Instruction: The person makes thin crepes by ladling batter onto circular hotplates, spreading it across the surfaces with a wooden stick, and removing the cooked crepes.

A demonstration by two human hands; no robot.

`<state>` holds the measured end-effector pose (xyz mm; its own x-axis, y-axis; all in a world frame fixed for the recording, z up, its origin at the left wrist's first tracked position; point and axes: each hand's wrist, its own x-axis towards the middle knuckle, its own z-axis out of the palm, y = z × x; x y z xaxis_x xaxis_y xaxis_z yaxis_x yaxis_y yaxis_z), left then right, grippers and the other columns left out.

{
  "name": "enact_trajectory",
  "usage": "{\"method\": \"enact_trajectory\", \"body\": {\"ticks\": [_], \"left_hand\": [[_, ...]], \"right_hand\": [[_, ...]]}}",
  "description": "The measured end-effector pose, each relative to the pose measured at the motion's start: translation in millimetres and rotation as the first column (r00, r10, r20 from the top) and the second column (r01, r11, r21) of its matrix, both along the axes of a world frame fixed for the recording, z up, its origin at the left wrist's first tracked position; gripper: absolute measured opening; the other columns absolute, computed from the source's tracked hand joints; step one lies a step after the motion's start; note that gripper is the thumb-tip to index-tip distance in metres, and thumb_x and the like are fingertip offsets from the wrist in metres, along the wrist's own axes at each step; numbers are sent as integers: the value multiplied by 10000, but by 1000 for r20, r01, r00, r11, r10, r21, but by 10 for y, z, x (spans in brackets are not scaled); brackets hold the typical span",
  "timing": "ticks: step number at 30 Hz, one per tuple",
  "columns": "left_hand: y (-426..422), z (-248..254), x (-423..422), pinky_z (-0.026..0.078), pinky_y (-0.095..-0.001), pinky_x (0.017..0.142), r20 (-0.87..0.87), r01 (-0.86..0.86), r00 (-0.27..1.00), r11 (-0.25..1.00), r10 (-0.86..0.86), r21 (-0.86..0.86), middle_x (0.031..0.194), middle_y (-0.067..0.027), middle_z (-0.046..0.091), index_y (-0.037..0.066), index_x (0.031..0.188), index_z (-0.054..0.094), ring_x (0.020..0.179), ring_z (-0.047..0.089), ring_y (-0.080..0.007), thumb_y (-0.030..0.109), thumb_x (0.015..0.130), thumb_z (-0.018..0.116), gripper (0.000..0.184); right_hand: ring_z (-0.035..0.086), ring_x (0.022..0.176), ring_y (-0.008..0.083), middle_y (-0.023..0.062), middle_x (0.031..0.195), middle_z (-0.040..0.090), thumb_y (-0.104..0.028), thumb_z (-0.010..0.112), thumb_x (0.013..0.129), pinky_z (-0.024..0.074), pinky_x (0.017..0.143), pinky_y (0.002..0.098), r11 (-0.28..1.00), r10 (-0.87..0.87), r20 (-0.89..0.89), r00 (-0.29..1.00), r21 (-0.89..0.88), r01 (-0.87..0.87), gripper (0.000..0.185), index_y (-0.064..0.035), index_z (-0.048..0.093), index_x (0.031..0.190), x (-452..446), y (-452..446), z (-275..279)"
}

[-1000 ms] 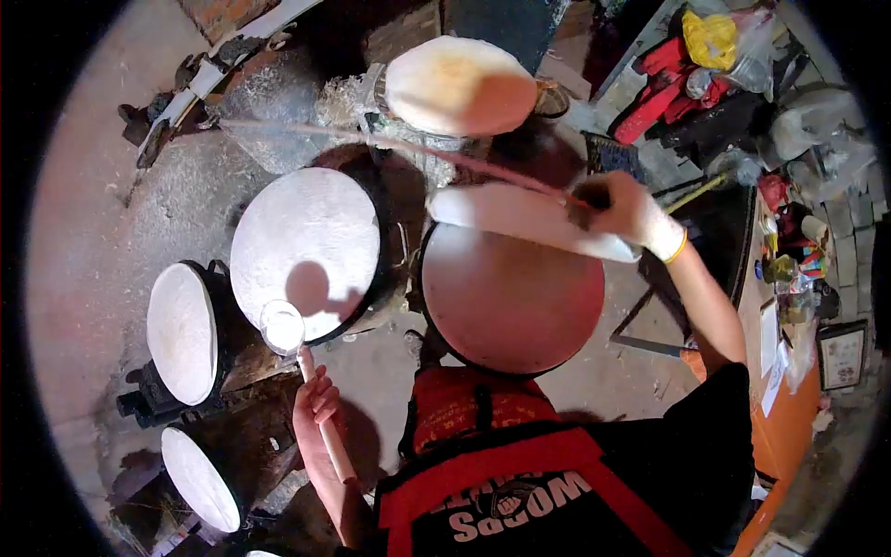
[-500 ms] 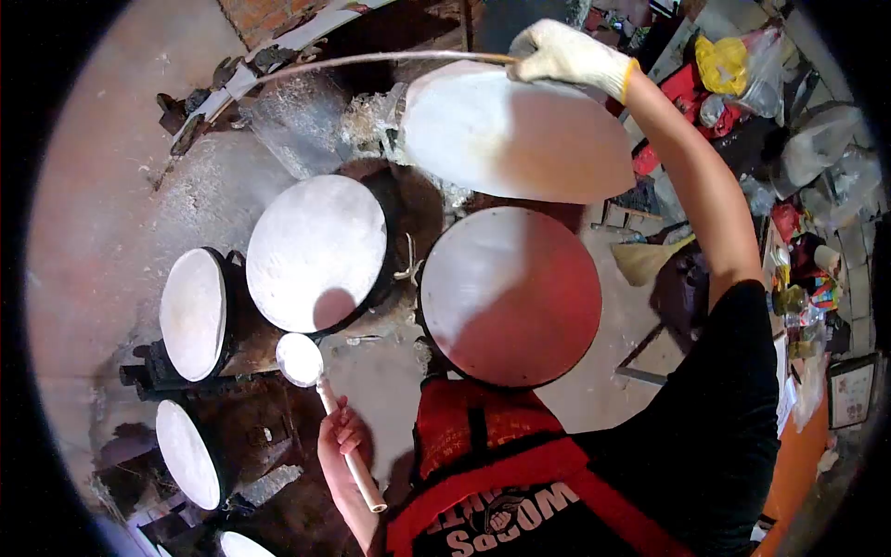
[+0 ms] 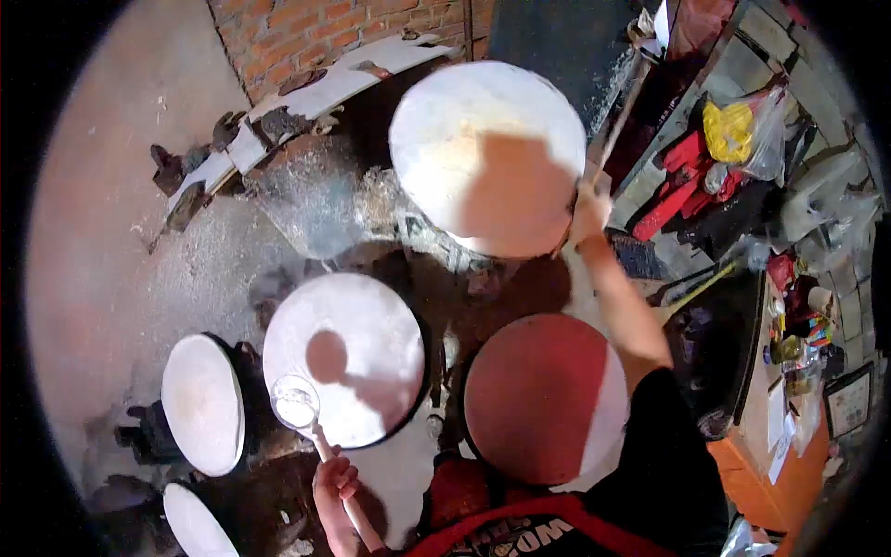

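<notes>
My left hand is closed around the pale handle of a ladle. Its round bowl, whitish inside, hangs over the near edge of a round pan with a white surface. My right hand, in a white work glove, is closed on a long thin stick that slants up and away to the right. It is beside the right edge of a large pale round sheet, partly shaded. Nearer my body, below the right forearm, sits another round pan, mostly in reddish shadow.
Further white-topped round pans stand at the left. A brick wall and a sooty ledge lie behind. To the right are a yellow plastic bag, red cloth, and an orange cabinet with clutter on top.
My right hand has come down from the far sheet's top edge to its right side. The stick has swung from pointing left to pointing up right. My view has shifted; the ladle stays held.
</notes>
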<state>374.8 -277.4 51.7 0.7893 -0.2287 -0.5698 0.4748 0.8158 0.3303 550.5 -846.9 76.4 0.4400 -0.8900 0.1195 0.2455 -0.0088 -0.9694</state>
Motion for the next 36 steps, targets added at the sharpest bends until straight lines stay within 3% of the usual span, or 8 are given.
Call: {"method": "enact_trajectory", "body": {"ticks": [8,15,22,25,27,28,30,36], "left_hand": [[3,-66,511,339,-193,442,20,127,991,966,-135,227,716,-27,438,-66,1147,465,500,360,-86,148,932,414,308],[-324,474,99,409,-188,513,-162,70,986,794,36,604,814,-44,551,-29,1171,518,562,451,-109,188,925,446,336],[-380,341,-1168,329,-175,422,-119,-151,973,936,198,319,700,-12,435,-4,1119,527,528,379,-83,152,909,453,271],[-350,100,-1988,310,-207,407,-228,-253,948,960,223,-116,668,-12,414,-3,981,534,505,350,-92,126,899,464,168],[-315,-161,-2834,320,-219,415,-230,-310,930,948,286,-75,656,-14,412,3,975,532,509,359,-99,140,915,448,172],[-222,-395,-3380,329,-225,423,-186,-337,927,941,325,-33,660,-17,417,6,986,529,513,366,-102,147,925,433,181],[-701,184,-4029,312,-184,395,-196,-536,816,839,543,96,633,25,385,-75,1116,452,465,338,-55,139,935,382,289],[-1272,-578,-6288,318,-209,379,-284,-850,438,290,853,-441,632,-24,441,-33,1008,452,445,369,-87,127,939,381,188]], "right_hand": [[546,630,191,139,832,616,-151,621,795,458,568,372,914,-256,85,963,345,213,306,120,549,917,671,-139,-2048],[577,714,195,146,866,624,-161,619,798,479,583,350,922,-338,-209,918,122,367,349,86,545,1034,510,-143,-1891],[500,551,177,59,656,549,-116,547,808,430,489,366,967,-169,-78,983,179,181,158,10,531,901,-161,449,-1517],[399,360,148,-16,504,441,-338,542,888,309,326,289,770,249,-16,968,610,-188,256,-126,509,748,-779,1536,-1500],[395,354,122,-27,492,422,-345,603,853,292,321,279,557,703,31,711,597,-577,271,-111,487,780,-1851,2393,-1274],[386,347,119,-24,496,419,-250,627,823,297,325,275,596,729,-415,544,-7,-803,228,-81,495,746,-2745,2858,-555],[425,417,139,-13,533,438,-162,630,756,364,403,298,115,957,-288,-12,418,-901,180,-48,491,767,-3498,3382,-1043],[523,708,180,61,807,533,-138,561,797,443,635,342,-477,804,-158,-573,404,-780,183,-23,546,940,-5498,3638,-2189]]}}
